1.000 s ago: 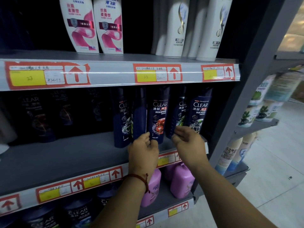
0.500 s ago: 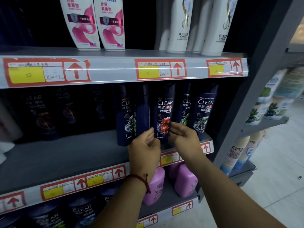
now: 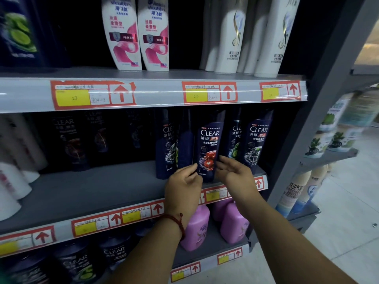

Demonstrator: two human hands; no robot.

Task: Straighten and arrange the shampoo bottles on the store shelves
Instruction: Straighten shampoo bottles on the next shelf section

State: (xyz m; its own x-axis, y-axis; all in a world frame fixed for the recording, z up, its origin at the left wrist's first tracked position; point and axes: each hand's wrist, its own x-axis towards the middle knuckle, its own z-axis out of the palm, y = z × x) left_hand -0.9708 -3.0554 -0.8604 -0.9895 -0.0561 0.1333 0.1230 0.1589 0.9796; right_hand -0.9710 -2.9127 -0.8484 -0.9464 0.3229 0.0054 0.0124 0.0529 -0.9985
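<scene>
A dark blue CLEAR bottle with red fruit on its label [image 3: 208,144] stands upright, facing front, on the middle shelf [image 3: 92,191]. My left hand [image 3: 182,186] pinches its lower left edge. Beside its lower right edge is my right hand [image 3: 233,174], fingers spread, fingertips just at the bottle. More dark blue CLEAR bottles flank it: one at the left [image 3: 165,144], a side-on one [image 3: 185,144], a half-hidden one with green on its label [image 3: 235,138] and one at the right end [image 3: 257,140].
White-and-pink bottles [image 3: 123,33] and white bottles [image 3: 231,37] stand on the upper shelf. Purple bottles [image 3: 196,228] and black CLEAR bottles [image 3: 78,265] fill the lower shelf. Dim dark bottles stand at the back left. A grey side rack [image 3: 336,130] with more bottles is at the right.
My right hand moved from the green-label bottle to the red-fruit bottle, then spread open beside it. My left hand stayed at that bottle's lower left. The view shifted slightly.
</scene>
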